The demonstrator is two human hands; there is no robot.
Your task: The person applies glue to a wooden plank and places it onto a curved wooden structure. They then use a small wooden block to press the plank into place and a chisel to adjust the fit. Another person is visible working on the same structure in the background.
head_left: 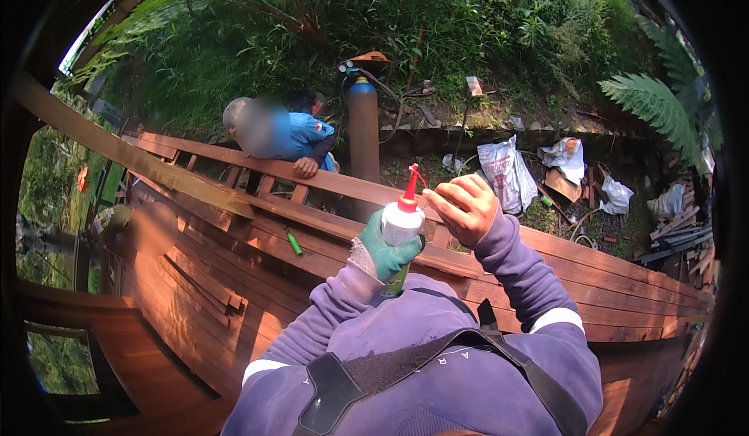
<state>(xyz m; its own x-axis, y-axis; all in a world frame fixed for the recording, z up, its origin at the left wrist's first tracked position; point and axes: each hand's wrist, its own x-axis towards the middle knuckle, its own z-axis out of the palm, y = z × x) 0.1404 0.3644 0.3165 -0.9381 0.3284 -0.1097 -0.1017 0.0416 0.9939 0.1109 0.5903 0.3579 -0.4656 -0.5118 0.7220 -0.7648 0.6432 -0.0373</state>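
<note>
My left hand (382,250), in a green and grey work glove, is wrapped round a white and green glue bottle (401,221) held upright in front of my chest. The bottle has a red cone-shaped nozzle (408,192), with a thin red strap curving from its tip. Beside the nozzle, on its right, is my bare right hand (470,208), its fingers curled and thumb and forefinger pinched together. Whether anything sits in that pinch is too small to make out. A green-handled tool (293,241) lies on the reddish boards to the left.
A wooden railing (359,188) runs across in front of me. Beyond it, a person in blue (300,135) rests a hand on the rail near a tall gas cylinder (363,124). Another person (115,221) is at the left. White sacks (505,172) and scrap wood (680,229) lie at right.
</note>
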